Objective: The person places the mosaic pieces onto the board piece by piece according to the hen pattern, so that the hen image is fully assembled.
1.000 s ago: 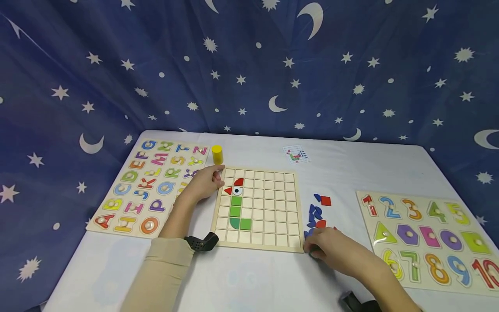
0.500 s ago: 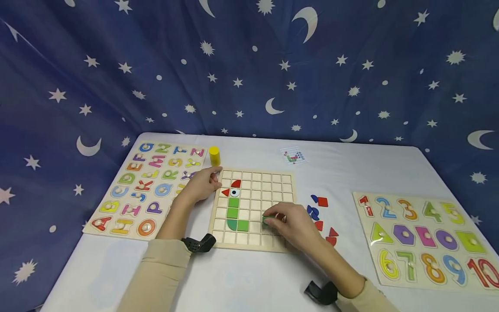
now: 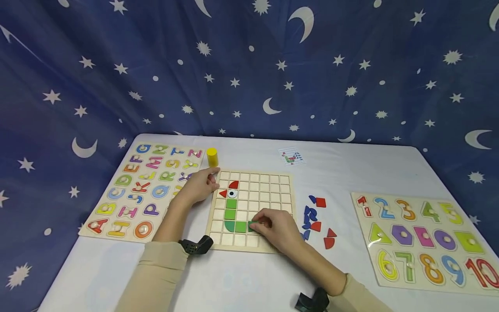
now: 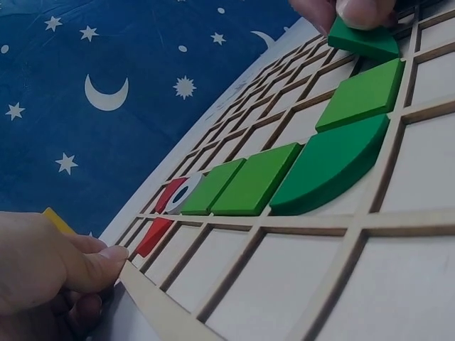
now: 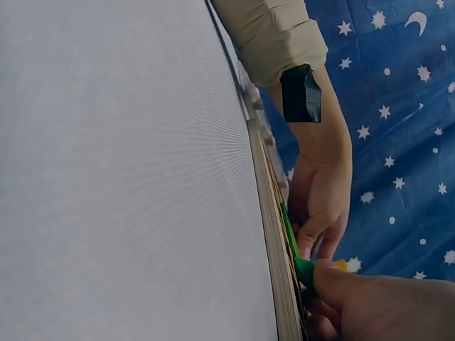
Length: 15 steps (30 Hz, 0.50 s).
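1. A green piece (image 3: 253, 224) is pinched in the fingertips of the right hand (image 3: 277, 228) and is held tilted over the grid board (image 3: 286, 197), just right of the green square (image 3: 241, 226) in the lower row.
2. In the left wrist view the green piece (image 4: 362, 39) is seen with its near edge lifted, not yet flat in a cell; its exact outline is partly hidden by the fingers, so it is probably a quarter-round.
3. The step would be done well, it is judged, if the piece is levelled, squared to the wooden ribs, and lowered straight into the cell touching the green square, with the fingertips released only once it sits flush.
4. The board is steadied by the left hand (image 3: 199, 186), whose thumb and fingers are curled on the far left corner; that hold is best kept firm so the grid is not nudged.
5. Already seated are a green quarter-round (image 3: 230, 225), two more green squares above it, a white eye tile (image 3: 232, 193) and two red pieces.
6. Loose blue and red pieces (image 3: 313, 214) are spread on the desk (image 3: 249, 277) just right of the board.
7. Further out, an alphabet puzzle (image 3: 144, 190), a yellow cylinder (image 3: 212, 157), a pattern card (image 3: 291, 156) and a number puzzle (image 3: 425, 236) are laid.
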Motion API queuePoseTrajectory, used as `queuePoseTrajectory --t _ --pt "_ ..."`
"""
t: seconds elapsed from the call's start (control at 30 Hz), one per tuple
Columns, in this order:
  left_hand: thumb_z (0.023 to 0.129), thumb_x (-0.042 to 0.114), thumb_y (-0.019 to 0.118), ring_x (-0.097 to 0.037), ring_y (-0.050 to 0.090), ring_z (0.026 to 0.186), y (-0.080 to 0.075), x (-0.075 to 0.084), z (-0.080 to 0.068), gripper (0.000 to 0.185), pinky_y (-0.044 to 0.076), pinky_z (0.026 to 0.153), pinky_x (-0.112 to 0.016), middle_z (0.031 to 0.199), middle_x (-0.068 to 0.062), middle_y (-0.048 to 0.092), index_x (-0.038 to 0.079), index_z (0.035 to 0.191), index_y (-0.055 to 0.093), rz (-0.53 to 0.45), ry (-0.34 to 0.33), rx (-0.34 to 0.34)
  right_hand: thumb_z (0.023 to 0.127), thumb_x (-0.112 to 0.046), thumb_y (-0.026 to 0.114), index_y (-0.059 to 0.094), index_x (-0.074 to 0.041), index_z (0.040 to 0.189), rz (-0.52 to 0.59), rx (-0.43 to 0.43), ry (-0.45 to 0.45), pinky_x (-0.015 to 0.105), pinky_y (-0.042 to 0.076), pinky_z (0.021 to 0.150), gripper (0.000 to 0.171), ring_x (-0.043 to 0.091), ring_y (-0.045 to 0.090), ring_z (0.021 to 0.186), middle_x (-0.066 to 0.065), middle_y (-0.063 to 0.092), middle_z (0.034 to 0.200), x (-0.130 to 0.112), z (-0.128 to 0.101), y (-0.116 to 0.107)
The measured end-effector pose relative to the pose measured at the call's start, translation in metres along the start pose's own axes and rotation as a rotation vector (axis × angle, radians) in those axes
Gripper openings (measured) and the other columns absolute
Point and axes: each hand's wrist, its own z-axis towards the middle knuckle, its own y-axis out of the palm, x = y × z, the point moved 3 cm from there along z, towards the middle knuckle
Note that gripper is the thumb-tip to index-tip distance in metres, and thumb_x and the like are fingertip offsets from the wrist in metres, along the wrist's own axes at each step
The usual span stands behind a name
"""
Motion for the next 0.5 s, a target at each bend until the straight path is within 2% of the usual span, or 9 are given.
queuePoseTrajectory --t 0.27,0.5 --pt "0.092 0.010 0.059 -0.019 0.047 0.087 -0.0006 0.0007 -0.0003 0.055 0.038 0.078 -0.032 0.093 -0.006 0.050 0.010 0.144 0.040 -0.023 -0.001 0.012 0.077 -0.029 0.078 0.071 -0.022 0.082 -0.003 0.020 -0.127 0.016 0.036 0.052 0.010 -0.001 0.042 0.058 -0.017 0.051 0.067 0.0010 0.0020 0.0014" --pt "0.092 0.010 0.059 -0.019 0.047 0.087 0.0001 -0.0003 -0.0007 0.054 0.038 0.079 -0.032 0.093 -0.006 0.050 0.010 0.144 0.041 -0.032 -0.006 0.009 0.078 -0.030 0.078 0.071 -0.022 0.081 -0.020 0.009 -0.181 0.015 0.037 0.053 0.011 -0.002 0.043 0.060 -0.015 0.055 0.072 0.0002 0.0013 0.0015"
